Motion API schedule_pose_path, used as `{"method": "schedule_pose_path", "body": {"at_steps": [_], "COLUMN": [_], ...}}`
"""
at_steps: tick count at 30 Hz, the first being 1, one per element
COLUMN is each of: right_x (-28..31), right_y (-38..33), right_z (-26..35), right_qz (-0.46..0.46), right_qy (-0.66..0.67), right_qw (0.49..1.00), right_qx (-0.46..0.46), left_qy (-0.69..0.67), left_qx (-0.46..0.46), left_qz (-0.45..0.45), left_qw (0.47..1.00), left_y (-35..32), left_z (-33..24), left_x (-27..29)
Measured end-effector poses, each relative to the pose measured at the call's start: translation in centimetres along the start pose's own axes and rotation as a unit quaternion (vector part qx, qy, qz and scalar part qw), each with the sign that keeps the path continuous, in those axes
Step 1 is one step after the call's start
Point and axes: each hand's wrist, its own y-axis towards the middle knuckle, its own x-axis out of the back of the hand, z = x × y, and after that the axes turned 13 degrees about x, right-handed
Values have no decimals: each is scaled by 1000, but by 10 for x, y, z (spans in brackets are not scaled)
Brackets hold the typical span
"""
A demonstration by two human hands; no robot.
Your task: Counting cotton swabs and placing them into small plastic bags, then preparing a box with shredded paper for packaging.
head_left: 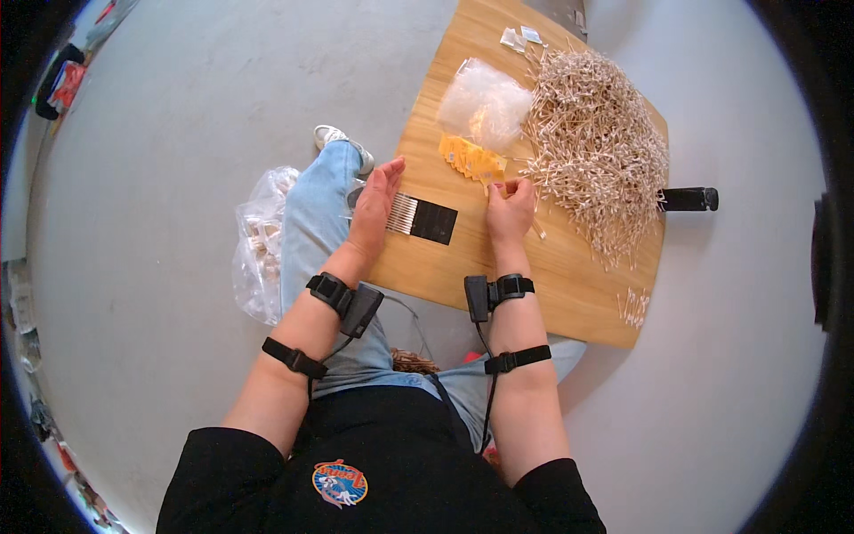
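Observation:
My left hand [377, 206] has its fingers stretched out, its edge beside a row of cotton swabs [402, 214]. The swabs lie side by side with their ends against a flat black plate [435, 222] on the wooden table. Something clear and shiny shows partly behind that hand. My right hand [511, 210] is closed in a pinch at the near end of a fan of yellow cards [471, 159], apparently on one card; the fingers partly hide it. A large heap of loose cotton swabs [592, 147] lies to the right of the right hand.
Clear plastic bags [483, 102] lie beyond the yellow cards. Small white packets [520, 38] are at the table's far end. A black handle-like object [688, 199] juts past the right edge. Several swabs [633, 307] lie at the near right corner. A filled clear bag [264, 245] stands left of my leg.

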Motion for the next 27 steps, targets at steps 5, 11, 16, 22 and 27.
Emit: {"method": "schedule_pose_path", "body": {"at_steps": [5,11,16,22,27], "right_x": [-5,-8,1,6,10], "right_y": [2,6,4,6,8], "right_z": [-26,-37,-39,-27,-29], "right_qz": [-18,-22,-24,-48,-10], "right_qy": [132,366,341,430,414], "right_qw": [990,921,929,885,891], "right_qx": [-53,-133,-143,-172,-185], "left_qy": [-11,-15,-14,-11,-10], "left_qx": [-19,-13,0,-9,-12], "left_qz": [0,-9,-14,-11,-7], "left_qw": [1000,1000,1000,1000,1000], "left_y": [6,3,3,4,8], "left_z": [6,1,-1,2,5], "left_x": [5,4,-1,5,7]}}
